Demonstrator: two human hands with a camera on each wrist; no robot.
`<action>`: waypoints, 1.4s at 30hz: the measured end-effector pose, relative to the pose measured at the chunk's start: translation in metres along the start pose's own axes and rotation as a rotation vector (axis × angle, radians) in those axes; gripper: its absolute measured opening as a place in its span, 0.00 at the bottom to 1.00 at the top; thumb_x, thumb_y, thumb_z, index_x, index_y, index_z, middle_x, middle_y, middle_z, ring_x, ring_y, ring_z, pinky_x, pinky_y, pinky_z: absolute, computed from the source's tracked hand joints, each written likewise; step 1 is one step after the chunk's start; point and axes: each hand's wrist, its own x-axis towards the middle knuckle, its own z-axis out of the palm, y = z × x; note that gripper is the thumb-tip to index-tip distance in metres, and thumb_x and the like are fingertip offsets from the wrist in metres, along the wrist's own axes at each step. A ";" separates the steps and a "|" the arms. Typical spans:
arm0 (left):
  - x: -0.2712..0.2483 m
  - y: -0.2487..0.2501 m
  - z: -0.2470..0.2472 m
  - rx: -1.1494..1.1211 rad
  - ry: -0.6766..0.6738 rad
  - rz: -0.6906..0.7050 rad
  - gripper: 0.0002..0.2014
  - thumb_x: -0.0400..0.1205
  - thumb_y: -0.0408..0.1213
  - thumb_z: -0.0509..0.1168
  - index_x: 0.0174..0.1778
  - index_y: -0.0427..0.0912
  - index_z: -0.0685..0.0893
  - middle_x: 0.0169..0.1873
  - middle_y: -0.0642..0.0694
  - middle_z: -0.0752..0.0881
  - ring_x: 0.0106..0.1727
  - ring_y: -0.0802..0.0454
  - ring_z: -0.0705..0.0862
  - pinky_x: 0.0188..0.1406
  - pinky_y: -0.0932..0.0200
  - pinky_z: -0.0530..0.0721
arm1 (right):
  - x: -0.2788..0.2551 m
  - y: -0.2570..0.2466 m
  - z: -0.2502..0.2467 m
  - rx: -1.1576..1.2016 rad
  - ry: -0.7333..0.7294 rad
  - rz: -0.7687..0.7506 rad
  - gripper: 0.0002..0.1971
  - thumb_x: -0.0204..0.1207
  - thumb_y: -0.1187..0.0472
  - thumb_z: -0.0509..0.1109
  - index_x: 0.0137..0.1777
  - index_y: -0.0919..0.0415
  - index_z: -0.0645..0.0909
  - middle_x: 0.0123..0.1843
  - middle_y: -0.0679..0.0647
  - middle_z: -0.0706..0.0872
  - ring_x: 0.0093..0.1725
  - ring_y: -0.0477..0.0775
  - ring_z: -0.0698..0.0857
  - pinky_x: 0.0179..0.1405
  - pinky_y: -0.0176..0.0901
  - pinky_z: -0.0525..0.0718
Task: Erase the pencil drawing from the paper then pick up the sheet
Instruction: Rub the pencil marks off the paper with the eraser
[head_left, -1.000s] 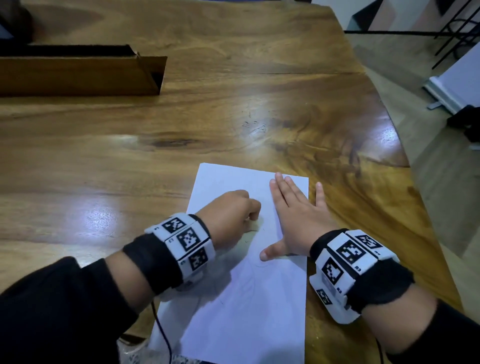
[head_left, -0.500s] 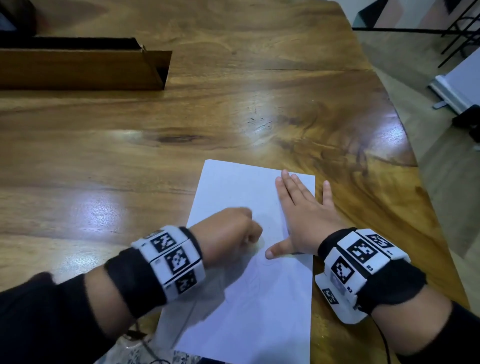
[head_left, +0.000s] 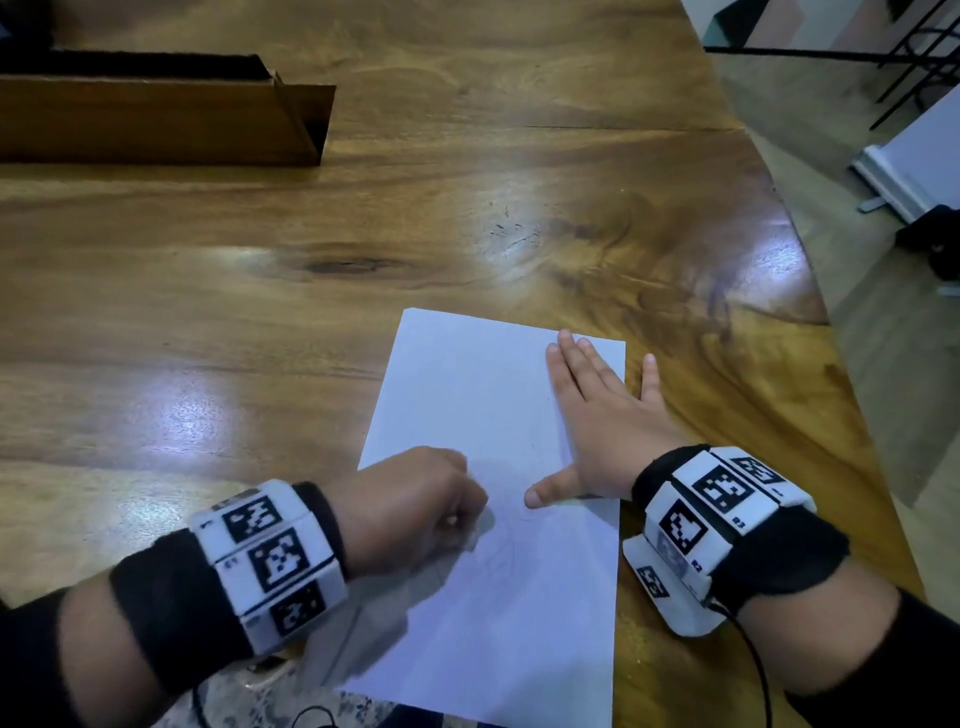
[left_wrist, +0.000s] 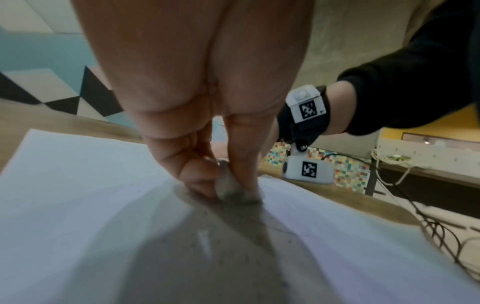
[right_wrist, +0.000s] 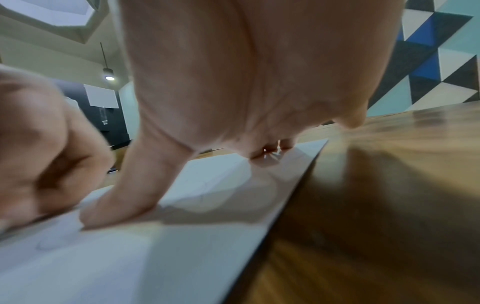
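A white sheet of paper (head_left: 483, 395) lies flat on the wooden table (head_left: 260, 312), near its front right. Faint pencil lines (head_left: 498, 551) show at the sheet's middle. My left hand (head_left: 415, 504) is curled over the sheet's left side and pinches a small grey-smudged eraser (left_wrist: 227, 188), whose tip touches the paper (left_wrist: 78, 185). My right hand (head_left: 602, 415) lies flat with fingers straight, pressing on the sheet's right edge; the little finger rests on the wood. In the right wrist view the thumb (right_wrist: 124, 195) presses the paper (right_wrist: 155, 257).
A long brown cardboard box (head_left: 156, 114) lies at the far left of the table. The table's curved right edge (head_left: 810, 291) drops to the floor. Thin black cables (head_left: 753, 670) hang at the near edge by both wrists.
My left hand with the eraser has slid back along the sheet toward me, from beside the right fingers to beside the right thumb. The right hand has stayed flat on the paper.
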 end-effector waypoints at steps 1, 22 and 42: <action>0.000 0.001 -0.005 -0.004 -0.018 -0.046 0.05 0.71 0.32 0.64 0.38 0.42 0.86 0.40 0.44 0.83 0.41 0.49 0.80 0.32 0.68 0.66 | 0.000 0.000 0.000 -0.001 0.000 0.001 0.72 0.54 0.22 0.68 0.79 0.58 0.22 0.80 0.48 0.19 0.79 0.46 0.24 0.75 0.73 0.30; 0.008 -0.010 -0.009 -0.019 0.204 -0.112 0.04 0.71 0.30 0.62 0.33 0.41 0.80 0.37 0.46 0.75 0.41 0.43 0.77 0.32 0.59 0.67 | -0.001 -0.004 -0.002 -0.017 -0.008 0.023 0.73 0.54 0.22 0.69 0.79 0.58 0.21 0.80 0.48 0.19 0.80 0.46 0.25 0.75 0.75 0.31; -0.022 -0.018 -0.006 -0.461 0.079 -0.205 0.05 0.71 0.42 0.72 0.36 0.54 0.81 0.33 0.57 0.80 0.38 0.60 0.79 0.43 0.60 0.79 | 0.008 -0.022 -0.013 0.096 0.165 -0.192 0.59 0.62 0.33 0.74 0.84 0.46 0.39 0.85 0.44 0.37 0.84 0.50 0.38 0.80 0.45 0.41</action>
